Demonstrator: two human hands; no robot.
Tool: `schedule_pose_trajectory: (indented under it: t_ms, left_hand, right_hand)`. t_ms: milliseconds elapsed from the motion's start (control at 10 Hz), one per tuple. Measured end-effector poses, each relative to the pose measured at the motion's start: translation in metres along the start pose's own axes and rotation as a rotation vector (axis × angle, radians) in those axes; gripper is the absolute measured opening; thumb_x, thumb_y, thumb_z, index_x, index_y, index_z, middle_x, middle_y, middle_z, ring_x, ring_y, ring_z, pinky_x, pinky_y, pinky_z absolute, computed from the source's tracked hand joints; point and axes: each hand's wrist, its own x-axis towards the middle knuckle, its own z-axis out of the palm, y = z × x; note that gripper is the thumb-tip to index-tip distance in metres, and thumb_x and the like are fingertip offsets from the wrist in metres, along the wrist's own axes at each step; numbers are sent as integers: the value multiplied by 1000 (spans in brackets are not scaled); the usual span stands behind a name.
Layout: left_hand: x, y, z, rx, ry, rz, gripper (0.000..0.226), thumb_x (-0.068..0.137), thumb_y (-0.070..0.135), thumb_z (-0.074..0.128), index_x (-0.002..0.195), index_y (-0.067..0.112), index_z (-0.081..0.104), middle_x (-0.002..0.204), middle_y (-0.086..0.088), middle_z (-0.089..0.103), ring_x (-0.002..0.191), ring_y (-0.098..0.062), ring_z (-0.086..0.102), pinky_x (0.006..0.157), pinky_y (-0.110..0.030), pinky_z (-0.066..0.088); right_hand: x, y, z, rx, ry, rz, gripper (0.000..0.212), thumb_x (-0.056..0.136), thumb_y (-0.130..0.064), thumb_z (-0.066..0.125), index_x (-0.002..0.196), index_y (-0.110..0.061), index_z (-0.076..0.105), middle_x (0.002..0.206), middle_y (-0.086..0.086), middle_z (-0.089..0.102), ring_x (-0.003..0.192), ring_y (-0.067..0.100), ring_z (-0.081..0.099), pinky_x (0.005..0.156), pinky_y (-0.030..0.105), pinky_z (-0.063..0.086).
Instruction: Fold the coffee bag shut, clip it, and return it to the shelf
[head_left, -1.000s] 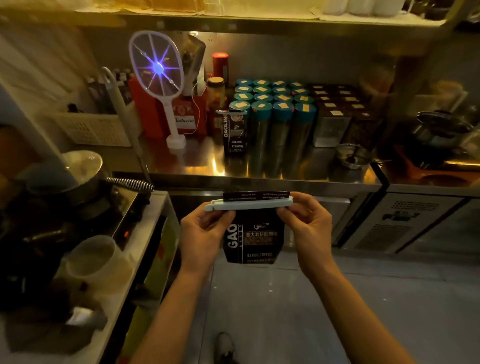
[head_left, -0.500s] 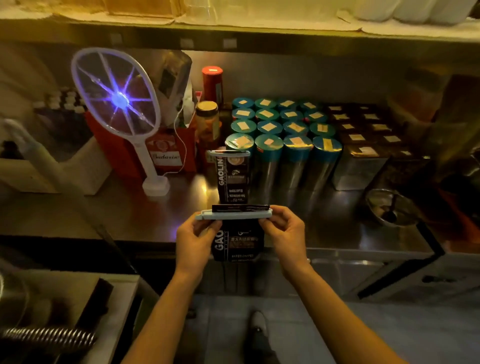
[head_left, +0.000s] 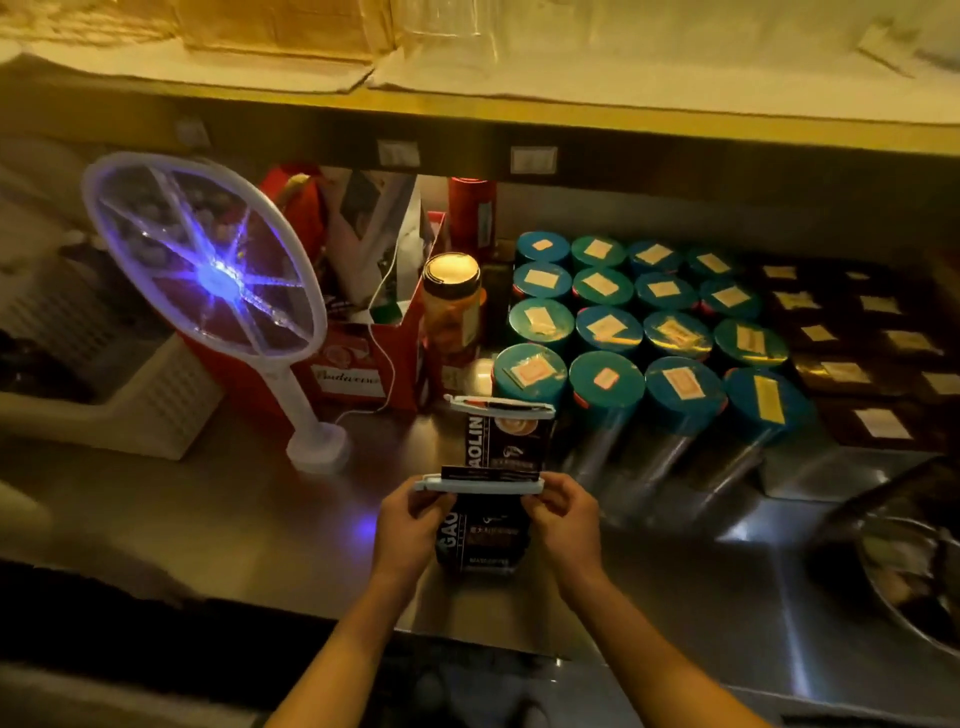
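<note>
**brewnoob:** Stainless counter under a low shelf, dim yellow light all over. Where's the coffee bag right now?

**shelfwatcher:** Both hands have it, held just above the counter near the front edge. The coffee bag is upright, its long axis running top to bottom, with the printed front facing the camera. The big white lettering runs up the bag's left side, so you read it bottom to top.

**brewnoob:** And the clip?

**shelfwatcher:** The white clip lies across the top, long axis running left to right, about level. A thin strip of the folded top pokes up above it. The hinge end looks to be on the left, but I can't tell for sure.

**brewnoob:** Grip?

**shelfwatcher:** The left hand is pinched on the left end of the clip and that edge of the bag. The right hand is pinched on the right end, fingers curled in. Both are closed on it.

**brewnoob:** What's behind it?

**shelfwatcher:** A second clipped bag stands on the counter just past the held one, also upright, its own clip lying crosswise too. Right of that is a block of teal-lidded canisters with little labels on the lids. An amber jar and a red carton sit to the left. Further left, a bug zapper racket glows purple on its stand.
</note>
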Motion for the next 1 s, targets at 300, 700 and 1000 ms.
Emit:
schedule_pose_trajectory:
  t_ms: [300,700,1000]
  left_hand:
    - [62,-44,-4,78,-92,-166,51,75,33,79,121,32,58,120,4,68,112,-11,64,93,-38,54]
    - [74,-67,0,283,-245,-225,47,75,34,80,118,27,65,105,6,75,95,-11,72,83,-35,61]
    - [83,-70,10,333,-274,-255,56,76,57,68,124,29,56,115,0,72,102,-16,69,88,-44,59]
  right_hand:
    - [43,17,23,-95,171,41,17,85,-15,70,100,-21,64,102,-2,70,98,13,67,88,39,56]
    - [38,45,26,-132,178,185,17,84,-31,72,99,-33,64,93,-12,71,92,10,70,74,24,57]
    - [48,48,28,-270,147,208,32,86,-40,66,110,-19,65,98,0,70,97,21,69,81,35,59]
